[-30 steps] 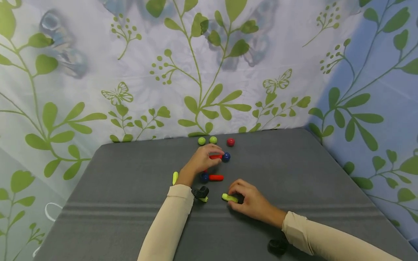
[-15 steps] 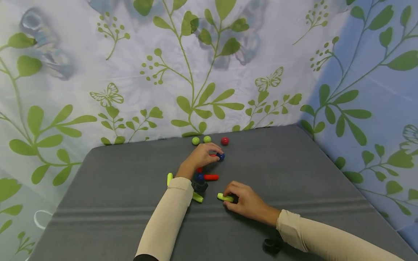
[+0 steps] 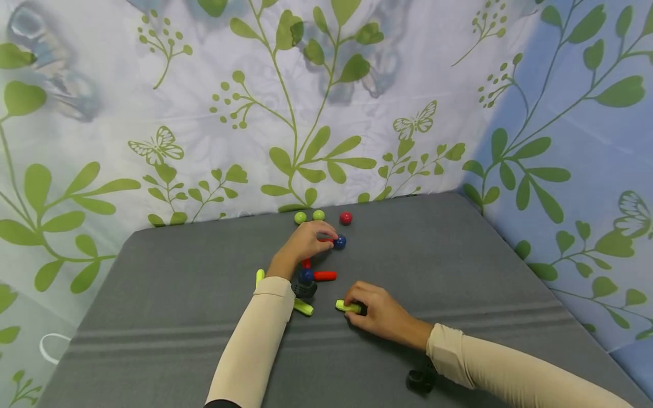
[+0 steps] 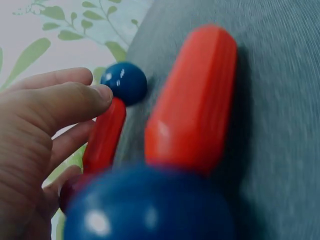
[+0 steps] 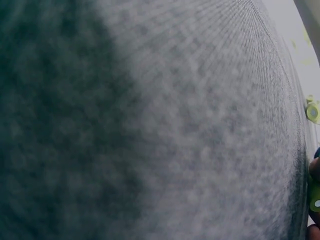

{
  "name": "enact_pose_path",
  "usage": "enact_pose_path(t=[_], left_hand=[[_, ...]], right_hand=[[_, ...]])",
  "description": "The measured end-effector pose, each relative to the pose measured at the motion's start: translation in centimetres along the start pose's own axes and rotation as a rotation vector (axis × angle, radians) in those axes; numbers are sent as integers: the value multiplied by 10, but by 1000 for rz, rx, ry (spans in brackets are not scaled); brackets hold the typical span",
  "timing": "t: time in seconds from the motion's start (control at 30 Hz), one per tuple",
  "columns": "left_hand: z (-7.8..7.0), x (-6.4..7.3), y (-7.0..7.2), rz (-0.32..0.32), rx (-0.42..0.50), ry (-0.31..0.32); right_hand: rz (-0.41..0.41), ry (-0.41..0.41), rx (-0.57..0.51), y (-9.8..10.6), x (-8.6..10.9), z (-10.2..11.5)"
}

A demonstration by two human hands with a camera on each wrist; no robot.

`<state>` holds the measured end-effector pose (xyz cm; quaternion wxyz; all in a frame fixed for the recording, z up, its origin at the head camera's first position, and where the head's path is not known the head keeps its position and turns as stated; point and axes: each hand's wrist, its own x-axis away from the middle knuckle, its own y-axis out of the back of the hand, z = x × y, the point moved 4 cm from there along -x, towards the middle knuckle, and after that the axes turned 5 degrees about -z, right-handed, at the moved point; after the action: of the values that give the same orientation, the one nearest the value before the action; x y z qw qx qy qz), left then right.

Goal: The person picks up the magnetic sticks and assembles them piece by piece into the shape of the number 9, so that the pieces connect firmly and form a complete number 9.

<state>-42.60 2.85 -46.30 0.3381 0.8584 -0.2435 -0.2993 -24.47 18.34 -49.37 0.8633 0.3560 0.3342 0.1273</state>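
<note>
In the head view my left hand [image 3: 305, 241] reaches to the far middle of the table. Its fingertips pinch a blue ball [image 3: 339, 242] where the ball meets a red stick [image 4: 106, 135]. A dark red ball [image 4: 70, 192] shows at the stick's other end in the left wrist view. Closer to me, another blue ball [image 3: 306, 276] joins a red stick [image 3: 325, 276] pointing right and a red stick [image 3: 306, 263] pointing away. My right hand [image 3: 376, 309] holds a yellow-green stick [image 3: 347, 306] low over the table between thumb and fingers. Only its edge shows in the right wrist view.
Two light green balls [image 3: 300, 217] and a red ball [image 3: 346, 218] lie near the back edge of the grey table [image 3: 178, 294]. Loose yellow-green sticks [image 3: 303, 307] lie beside my left forearm, one partly hidden. A patterned cloth [image 3: 204, 113] hangs behind.
The head view has turned slightly right, so everything shifts left. My left fingers have come onto the blue ball. My right hand keeps the yellow-green stick in about the same place.
</note>
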Motion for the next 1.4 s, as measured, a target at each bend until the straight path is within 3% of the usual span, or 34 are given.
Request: enact_pose_path(t=[0.3,0.47,0.7,0.8,0.9,1.03,1.2,1.4], left_hand=[[18,10,-4,-11,23,140],[20,10,-5,-38,48,113],[18,7,-3,-32,43,67],[13,3,-4,-25,23,19],[8,-2,-6,-2,-4,-1],[7,-5,-9,18,-34,21],[7,-6,-10,8,-33,57],[7,-6,-11,3,-43,47]], right_hand=[[-27,-5,6,2,-4,-3],[-127,-42,70,19,-21,-10],[-236,-269,131,37,-48,-35],[-259,-316,148,38,-55,-44],[-279,-330,168,36,-59,-49],[-295,-327,194,31,-63,-51],[-318,-320,217,26,-66,-52],[-349,-315,232,25,-68,-55]])
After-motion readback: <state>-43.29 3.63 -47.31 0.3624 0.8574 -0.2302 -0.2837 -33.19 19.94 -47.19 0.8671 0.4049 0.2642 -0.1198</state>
